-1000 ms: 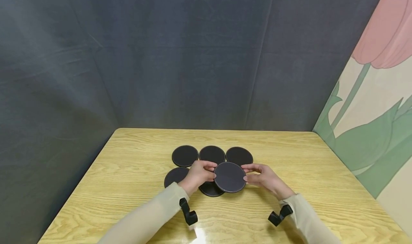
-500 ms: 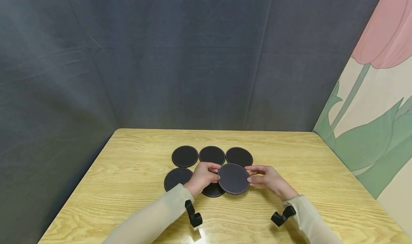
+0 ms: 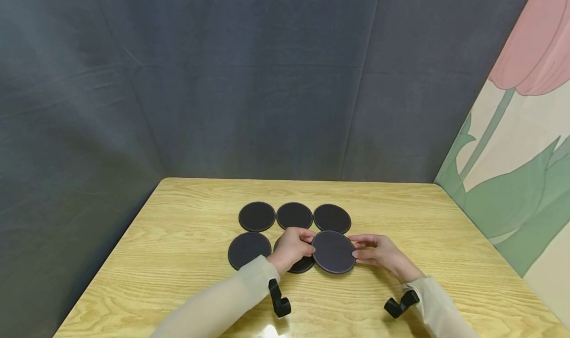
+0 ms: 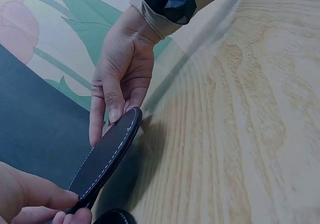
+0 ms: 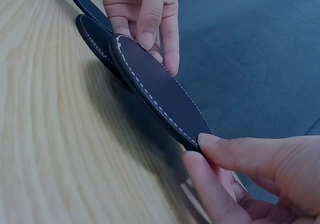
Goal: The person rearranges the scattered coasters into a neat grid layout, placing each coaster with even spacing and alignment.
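Note:
Both hands hold one round black coaster (image 3: 334, 252) with pale stitching round its edge. My left hand (image 3: 291, 250) pinches its left rim between thumb and fingers; my right hand (image 3: 382, 255) pinches the right rim. In the right wrist view the held coaster (image 5: 160, 91) is raised over the table, its shadow beneath. To its left lies another coaster (image 3: 304, 265), partly hidden by my left hand, and beyond that a further coaster (image 3: 249, 250). Behind are a back-left coaster (image 3: 257, 216), a back-middle coaster (image 3: 294, 215) and a back-right coaster (image 3: 331, 218), set in a row.
The wooden table (image 3: 187, 229) carries the coasters near its middle. A dark cloth curtain (image 3: 249, 80) hangs along the back and left. On the right stands a wall (image 3: 525, 169) painted with tulips. Each wrist wears a black camera mount (image 3: 279, 301).
Both hands have moved to the right and slightly nearer with the held coaster. More of the front-left coaster shows now. The coasters on the table stay put.

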`<state>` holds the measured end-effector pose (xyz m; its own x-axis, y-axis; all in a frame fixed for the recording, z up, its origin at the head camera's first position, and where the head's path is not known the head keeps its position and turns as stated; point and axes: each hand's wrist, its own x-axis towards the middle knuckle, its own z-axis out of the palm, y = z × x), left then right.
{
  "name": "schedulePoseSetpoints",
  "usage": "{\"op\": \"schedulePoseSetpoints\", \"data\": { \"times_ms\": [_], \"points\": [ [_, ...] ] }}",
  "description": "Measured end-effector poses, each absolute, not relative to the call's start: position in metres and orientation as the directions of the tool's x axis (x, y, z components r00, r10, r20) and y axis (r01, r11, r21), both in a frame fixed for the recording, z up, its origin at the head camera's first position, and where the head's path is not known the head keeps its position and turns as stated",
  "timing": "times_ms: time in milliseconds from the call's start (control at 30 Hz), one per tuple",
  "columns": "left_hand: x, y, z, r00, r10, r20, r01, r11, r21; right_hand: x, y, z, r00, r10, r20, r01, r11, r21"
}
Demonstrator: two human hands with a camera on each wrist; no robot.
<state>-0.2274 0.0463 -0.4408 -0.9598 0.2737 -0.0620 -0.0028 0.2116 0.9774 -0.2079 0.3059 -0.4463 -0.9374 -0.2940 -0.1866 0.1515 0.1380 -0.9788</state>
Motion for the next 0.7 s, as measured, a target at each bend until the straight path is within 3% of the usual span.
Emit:
{"op": "schedulePoseSetpoints", "data": {
  "times_ms": [700],
  "points": [
    [-0.226,0.062,-0.445,-0.956,0.294,-0.004,0.095,0.321,0.942,-0.205,0.320,-0.447,-0.950,-0.232,-0.207,0.161,0.203,-0.966]
  ]
}}
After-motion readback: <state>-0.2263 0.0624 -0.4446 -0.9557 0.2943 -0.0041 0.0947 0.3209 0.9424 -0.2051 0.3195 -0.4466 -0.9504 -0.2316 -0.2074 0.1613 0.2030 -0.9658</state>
